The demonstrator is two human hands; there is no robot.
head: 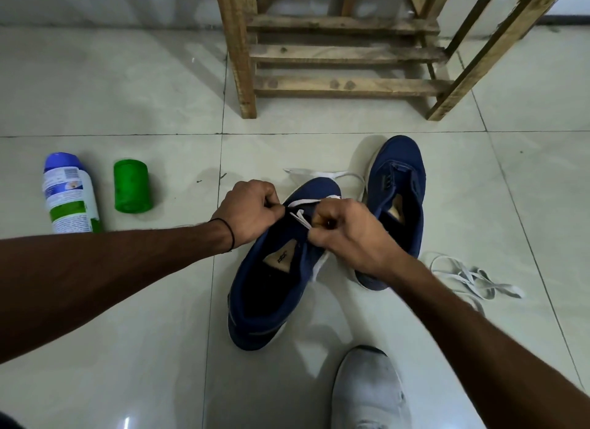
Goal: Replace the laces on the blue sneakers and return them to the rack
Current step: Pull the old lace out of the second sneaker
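Left sneaker [271, 288] is partly laced, its lace [303, 202] pinched by left hand [249, 213] and right hand [348, 234]; right sneaker [400, 179] is not yet laced.

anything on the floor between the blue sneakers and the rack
Nothing visible: bare tile lies between the sneakers and the rack. The bottle and green can sit to the left, a loose lace to the right.

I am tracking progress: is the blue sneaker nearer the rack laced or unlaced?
Unlaced. The far blue sneaker shows bare eyelets; no lace runs through them.
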